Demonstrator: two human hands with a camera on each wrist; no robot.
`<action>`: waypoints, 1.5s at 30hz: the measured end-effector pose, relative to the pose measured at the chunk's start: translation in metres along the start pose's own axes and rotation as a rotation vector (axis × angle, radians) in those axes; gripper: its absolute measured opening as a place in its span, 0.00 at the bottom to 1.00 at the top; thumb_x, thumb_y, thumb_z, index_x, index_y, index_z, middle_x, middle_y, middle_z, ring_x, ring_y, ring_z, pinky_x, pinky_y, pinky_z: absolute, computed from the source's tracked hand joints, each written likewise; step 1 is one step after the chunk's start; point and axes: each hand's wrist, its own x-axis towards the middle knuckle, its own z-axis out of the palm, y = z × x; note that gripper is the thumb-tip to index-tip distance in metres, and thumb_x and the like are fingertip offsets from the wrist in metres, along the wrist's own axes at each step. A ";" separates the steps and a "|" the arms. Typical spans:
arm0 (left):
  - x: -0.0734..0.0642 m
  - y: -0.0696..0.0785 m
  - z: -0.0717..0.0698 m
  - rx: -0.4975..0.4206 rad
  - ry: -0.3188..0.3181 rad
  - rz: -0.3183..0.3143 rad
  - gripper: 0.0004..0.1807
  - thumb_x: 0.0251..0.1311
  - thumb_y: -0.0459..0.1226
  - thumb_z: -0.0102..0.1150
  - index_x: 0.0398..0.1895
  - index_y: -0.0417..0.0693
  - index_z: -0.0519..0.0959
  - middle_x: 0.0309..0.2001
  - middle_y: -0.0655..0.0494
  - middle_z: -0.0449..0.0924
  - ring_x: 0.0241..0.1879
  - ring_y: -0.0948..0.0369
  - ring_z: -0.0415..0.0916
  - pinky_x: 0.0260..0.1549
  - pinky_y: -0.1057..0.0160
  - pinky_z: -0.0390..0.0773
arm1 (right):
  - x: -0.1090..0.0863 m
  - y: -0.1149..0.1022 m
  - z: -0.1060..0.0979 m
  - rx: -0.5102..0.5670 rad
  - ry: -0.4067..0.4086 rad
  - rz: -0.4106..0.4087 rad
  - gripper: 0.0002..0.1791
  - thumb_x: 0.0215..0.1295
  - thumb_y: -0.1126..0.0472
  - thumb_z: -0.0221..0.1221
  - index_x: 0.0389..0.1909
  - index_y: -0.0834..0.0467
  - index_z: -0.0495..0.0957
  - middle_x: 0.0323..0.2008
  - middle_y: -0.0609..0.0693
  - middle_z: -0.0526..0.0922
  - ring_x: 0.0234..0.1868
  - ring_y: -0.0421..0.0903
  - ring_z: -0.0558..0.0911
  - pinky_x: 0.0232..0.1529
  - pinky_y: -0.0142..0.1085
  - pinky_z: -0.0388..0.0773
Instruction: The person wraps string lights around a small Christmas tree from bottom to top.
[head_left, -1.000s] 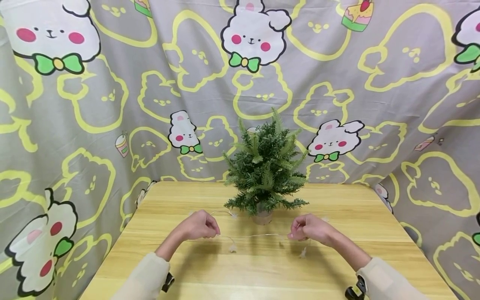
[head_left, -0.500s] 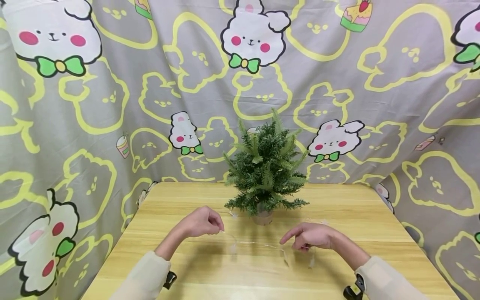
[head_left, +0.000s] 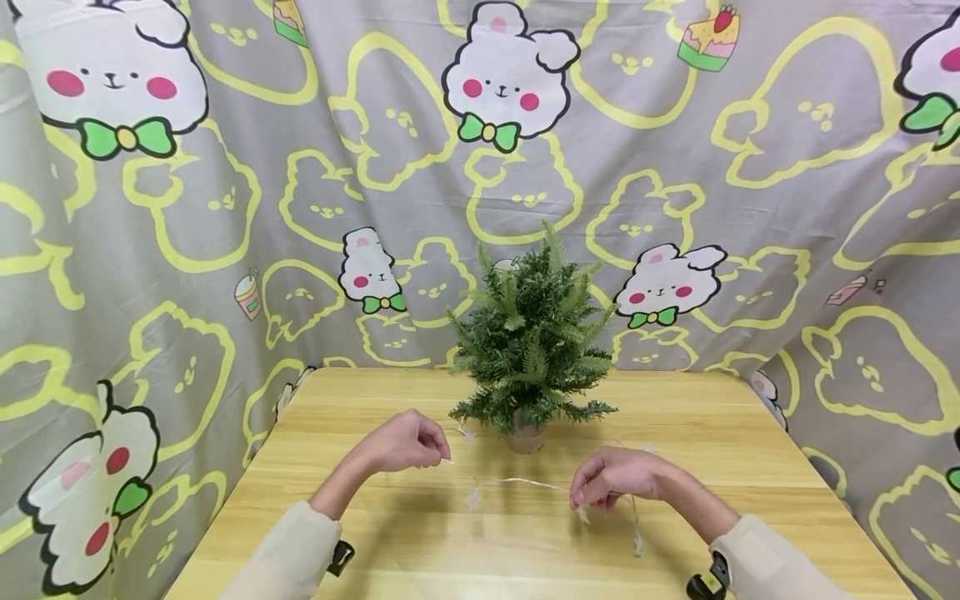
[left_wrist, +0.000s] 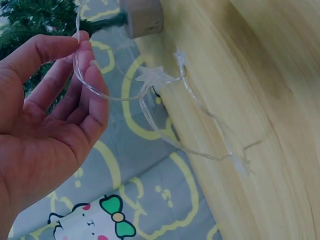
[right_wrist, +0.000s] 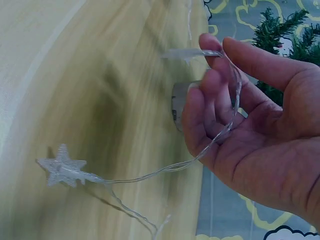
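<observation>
My left hand (head_left: pixel 408 442) pinches the thin clear wire of star-shaped string lights between thumb and index finger. In the left wrist view, a clear plastic star (left_wrist: pixel 153 77) dangles from that wire. On the other side, my right hand (head_left: pixel 618 477) pinches the same string of lights beside one star. The wire runs over its palm in the right wrist view, down to another star (right_wrist: pixel 61 166) hanging over the table. Between the hands a stretch of wire (head_left: pixel 517 480) sags. Behind them stands a small green artificial Christmas tree (head_left: pixel 532 333) in a pale pot (head_left: pixel 527 438).
The wooden table (head_left: pixel 360 542) carries the tree near its back edge. A grey curtain (head_left: pixel 420 200) with bunny prints hangs behind and along both sides. More of the light string, with a star (head_left: pixel 468 435), lies by the pot on the left.
My right hand has loosened its pinch, with the index finger extended, then pinched the string again, slightly nearer the front. My left hand has shifted slightly right, keeping its pinch.
</observation>
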 end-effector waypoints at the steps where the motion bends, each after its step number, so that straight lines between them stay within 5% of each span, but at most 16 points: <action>1: 0.000 0.000 -0.001 -0.002 -0.006 -0.004 0.12 0.54 0.26 0.57 0.31 0.49 0.87 0.25 0.59 0.83 0.24 0.62 0.76 0.25 0.64 0.77 | -0.002 -0.001 -0.001 -0.015 0.018 -0.006 0.11 0.64 0.64 0.63 0.40 0.69 0.84 0.31 0.54 0.86 0.27 0.42 0.78 0.34 0.35 0.79; 6: -0.002 0.001 -0.006 -0.034 -0.064 -0.009 0.11 0.54 0.27 0.57 0.34 0.48 0.86 0.24 0.57 0.82 0.24 0.64 0.74 0.26 0.64 0.77 | -0.013 -0.012 -0.012 -0.080 0.113 -0.038 0.09 0.62 0.65 0.63 0.36 0.68 0.84 0.26 0.51 0.83 0.27 0.43 0.77 0.35 0.37 0.79; 14: -0.009 0.002 -0.017 -0.097 -0.187 -0.009 0.13 0.54 0.29 0.58 0.39 0.50 0.86 0.23 0.58 0.80 0.23 0.66 0.71 0.25 0.68 0.72 | -0.034 -0.033 -0.034 -0.136 0.167 -0.076 0.08 0.61 0.67 0.62 0.36 0.68 0.85 0.33 0.54 0.86 0.29 0.43 0.78 0.35 0.39 0.77; 24: -0.014 0.003 -0.032 -0.130 -0.129 0.041 0.09 0.54 0.27 0.58 0.34 0.45 0.84 0.30 0.52 0.84 0.29 0.62 0.76 0.32 0.63 0.79 | -0.062 -0.056 -0.054 -0.208 0.186 -0.107 0.09 0.63 0.64 0.64 0.38 0.66 0.87 0.39 0.61 0.88 0.38 0.48 0.84 0.44 0.40 0.81; 35: -0.026 -0.005 -0.055 -0.133 -0.075 -0.016 0.03 0.61 0.29 0.62 0.36 0.42 0.83 0.27 0.48 0.83 0.27 0.58 0.78 0.33 0.61 0.81 | -0.086 -0.068 -0.075 -0.284 0.244 -0.059 0.08 0.64 0.62 0.64 0.38 0.63 0.87 0.41 0.56 0.89 0.41 0.50 0.85 0.46 0.40 0.81; 45: -0.047 -0.006 -0.084 -0.102 -0.116 0.003 0.02 0.60 0.29 0.64 0.36 0.39 0.81 0.29 0.48 0.83 0.29 0.59 0.80 0.35 0.63 0.81 | -0.104 -0.080 -0.093 -0.275 0.141 -0.045 0.10 0.66 0.62 0.63 0.39 0.67 0.85 0.37 0.52 0.88 0.37 0.42 0.83 0.42 0.37 0.82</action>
